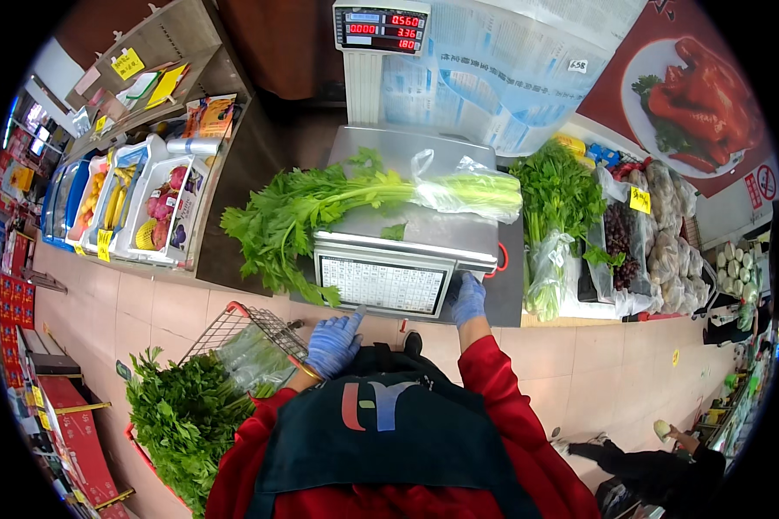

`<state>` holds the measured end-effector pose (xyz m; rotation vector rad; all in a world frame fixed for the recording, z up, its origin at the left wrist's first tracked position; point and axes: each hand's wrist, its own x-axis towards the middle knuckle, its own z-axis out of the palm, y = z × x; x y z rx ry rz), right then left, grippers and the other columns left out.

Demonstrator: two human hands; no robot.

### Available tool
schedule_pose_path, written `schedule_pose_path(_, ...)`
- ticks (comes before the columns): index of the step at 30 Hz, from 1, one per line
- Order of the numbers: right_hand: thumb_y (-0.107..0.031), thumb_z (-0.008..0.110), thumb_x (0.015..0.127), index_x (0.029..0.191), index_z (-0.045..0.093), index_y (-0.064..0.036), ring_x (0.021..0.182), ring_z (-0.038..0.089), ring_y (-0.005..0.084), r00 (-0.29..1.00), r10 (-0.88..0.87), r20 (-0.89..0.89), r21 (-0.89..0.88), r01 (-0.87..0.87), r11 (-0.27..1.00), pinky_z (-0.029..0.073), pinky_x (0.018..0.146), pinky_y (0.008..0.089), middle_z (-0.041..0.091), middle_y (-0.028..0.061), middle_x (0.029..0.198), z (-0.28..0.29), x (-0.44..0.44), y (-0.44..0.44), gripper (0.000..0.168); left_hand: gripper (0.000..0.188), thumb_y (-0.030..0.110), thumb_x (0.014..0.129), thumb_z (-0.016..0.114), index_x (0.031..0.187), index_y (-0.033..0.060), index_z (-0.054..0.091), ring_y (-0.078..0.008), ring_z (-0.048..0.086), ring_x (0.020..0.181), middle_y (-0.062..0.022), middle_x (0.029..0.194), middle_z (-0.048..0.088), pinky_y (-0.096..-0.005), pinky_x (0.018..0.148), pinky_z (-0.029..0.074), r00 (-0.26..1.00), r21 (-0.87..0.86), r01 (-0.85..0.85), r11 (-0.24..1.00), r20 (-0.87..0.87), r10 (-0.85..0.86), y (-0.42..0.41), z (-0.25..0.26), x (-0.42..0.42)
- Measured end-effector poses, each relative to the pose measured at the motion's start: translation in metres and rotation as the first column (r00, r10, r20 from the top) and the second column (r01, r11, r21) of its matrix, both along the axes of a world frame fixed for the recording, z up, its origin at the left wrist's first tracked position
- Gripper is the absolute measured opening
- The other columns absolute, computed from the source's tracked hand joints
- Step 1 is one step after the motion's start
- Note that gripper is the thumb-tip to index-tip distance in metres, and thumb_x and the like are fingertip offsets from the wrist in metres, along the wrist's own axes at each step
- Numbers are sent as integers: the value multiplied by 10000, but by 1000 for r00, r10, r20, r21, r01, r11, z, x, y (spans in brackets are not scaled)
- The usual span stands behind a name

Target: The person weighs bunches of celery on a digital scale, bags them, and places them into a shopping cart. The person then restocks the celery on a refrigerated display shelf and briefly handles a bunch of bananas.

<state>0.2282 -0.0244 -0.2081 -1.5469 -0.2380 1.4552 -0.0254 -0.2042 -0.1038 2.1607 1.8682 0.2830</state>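
Observation:
A bunch of celery [376, 189], its stalks wrapped in clear plastic, lies across the steel pan of a label-printing scale [428, 227]. Its leaves hang over the pan's left side. My left hand [332, 344], in a blue knit glove, points its index finger at the lower edge of the scale's key panel [383, 283]. At the right of that panel, my gloved right hand [470, 300] reaches the scale's front by the label outlet; its fingertips are partly hidden, and whether it holds a label cannot be told. Red digits glow on the raised display [382, 31].
More bagged celery [555, 220], grapes [618, 246] and bagged produce [668, 253] stand at the right. A shopping cart [234, 324] with celery [188, 409] is at the lower left. Fruit crates [162, 214] fill the left shelf. A person [649, 473] is at the lower right.

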Motion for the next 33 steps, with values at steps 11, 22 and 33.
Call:
schedule_pose_path(11, -234, 622, 886, 820, 586, -61, 600, 514, 95, 939, 185, 290, 449, -305, 840, 398, 528, 245, 574, 2, 685, 154, -26, -13, 188, 618, 263, 830, 585, 1391, 107, 375, -297, 594, 838, -116, 922, 620, -429, 747, 449, 997, -11, -64, 998, 36, 64, -5, -10, -4)
schedule_pose_path(22, -418, 625, 853, 847, 659, -37, 699, 612, 352, 205, 101, 974, 32, -561, 827, 479, 692, 435, 635, 182, 713, 219, -25, 86, 382, 605, 260, 815, 603, 1364, 93, 413, -301, 593, 855, -137, 974, 618, -434, 753, 450, 982, 8, -177, 984, 67, 176, -16, -8, -7)
schedule_pose_path(33, -526, 662, 717, 1109, 561, -115, 902, 603, 271, -385, -137, 913, -376, -922, 88, 439, 829, 416, 620, 89, 970, 195, -42, 110, 577, 622, 229, 787, 634, 1351, 66, 426, -307, 591, 766, -117, 868, 624, -425, 714, 449, 978, -42, -174, 984, 108, 178, -2, -15, 21)
